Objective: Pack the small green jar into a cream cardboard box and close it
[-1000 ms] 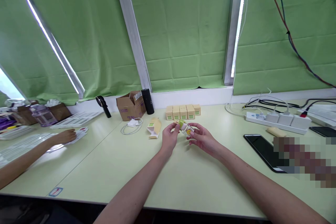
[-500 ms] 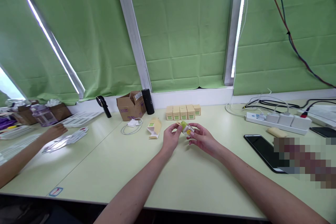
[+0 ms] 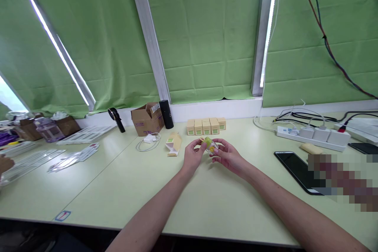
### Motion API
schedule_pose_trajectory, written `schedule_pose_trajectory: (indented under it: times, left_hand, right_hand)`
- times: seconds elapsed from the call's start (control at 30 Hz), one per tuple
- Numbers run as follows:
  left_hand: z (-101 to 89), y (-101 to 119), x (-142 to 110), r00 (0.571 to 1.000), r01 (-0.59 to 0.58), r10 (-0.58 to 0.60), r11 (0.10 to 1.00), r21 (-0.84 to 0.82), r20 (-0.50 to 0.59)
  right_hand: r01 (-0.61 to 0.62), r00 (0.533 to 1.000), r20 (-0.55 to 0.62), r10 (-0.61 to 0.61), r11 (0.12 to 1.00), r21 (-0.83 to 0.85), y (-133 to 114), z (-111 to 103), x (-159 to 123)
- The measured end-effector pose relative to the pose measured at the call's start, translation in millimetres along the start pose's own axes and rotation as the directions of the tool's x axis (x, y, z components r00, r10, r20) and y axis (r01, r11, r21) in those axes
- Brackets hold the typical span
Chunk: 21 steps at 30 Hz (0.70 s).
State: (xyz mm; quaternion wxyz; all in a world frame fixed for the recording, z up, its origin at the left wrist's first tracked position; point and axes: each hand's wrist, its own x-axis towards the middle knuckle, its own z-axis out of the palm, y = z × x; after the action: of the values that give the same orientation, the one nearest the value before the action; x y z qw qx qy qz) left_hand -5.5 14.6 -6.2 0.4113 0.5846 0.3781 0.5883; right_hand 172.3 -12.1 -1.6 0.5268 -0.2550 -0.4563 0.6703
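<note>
Above the middle of the table I hold a small clear bottle with a green cap [image 3: 208, 143] between both hands. Something yellow shows in its clear lower part, and a pale cord loop sticks out by the cap. My left hand [image 3: 193, 153] pinches the cap end with thumb and fingers. Closed on the clear end from the right is my right hand [image 3: 228, 155], its lower fingers curled beneath. An opened cardboard box [image 3: 173, 144] lies to the left of my hands. Several small kraft boxes [image 3: 206, 126] stand in a row just behind them.
A brown carton [image 3: 147, 120], a black cylinder [image 3: 166, 114] and a white charger with cable [image 3: 149, 138] stand back left. On the right are a phone [image 3: 298, 171] and a power strip [image 3: 310, 138]. A co-worker's hand [image 3: 5, 163] is at far left, near plastic trays.
The bottle has turned slightly in my fingers, and my hands have barely moved. The co-worker's hand has drawn away to the left from the flat packets.
</note>
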Motion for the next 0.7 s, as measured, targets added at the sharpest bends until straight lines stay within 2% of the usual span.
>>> schedule_pose_trajectory:
  times: [0.7]
  left_hand:
    - [-0.6, -0.6, -1.1, 1.000, -0.018, 0.016, 0.998, 0.061, 0.024]
  right_hand:
    - [0.037, 0.999, 0.000, -0.037, 0.998, -0.060, 0.1, 2.6, -0.9]
